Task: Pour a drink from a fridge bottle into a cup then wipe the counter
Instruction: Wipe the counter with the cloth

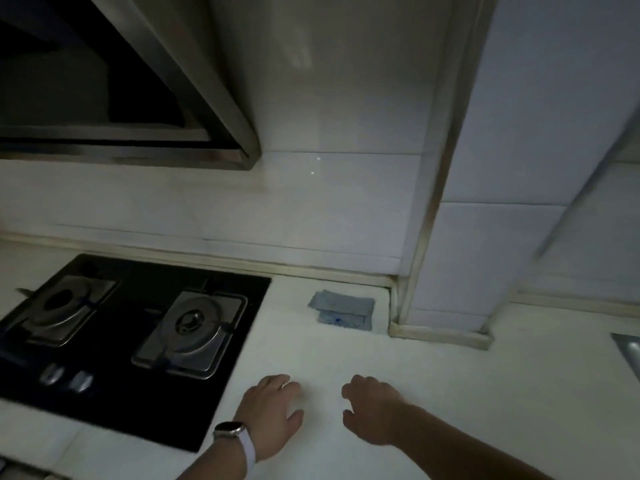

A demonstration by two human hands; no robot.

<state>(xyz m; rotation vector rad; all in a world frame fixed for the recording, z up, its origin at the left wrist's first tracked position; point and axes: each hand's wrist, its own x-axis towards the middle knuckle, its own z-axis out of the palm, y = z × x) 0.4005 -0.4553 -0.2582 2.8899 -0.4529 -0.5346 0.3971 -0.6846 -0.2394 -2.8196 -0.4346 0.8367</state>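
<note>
At the surface's [450,393] near edge, my left hand [273,410] and right hand [374,410] each show a loose, empty grip; seeing no bottle or cup, I judge fetching them comes next.

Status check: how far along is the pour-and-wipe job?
Done: nothing I can confirm; no bottle or cup is in view. In hand: nothing; the left hand and right hand are empty over the counter. Left: at least the wipe, since the folded cloth lies untouched by the back wall, right of the stove.
</note>
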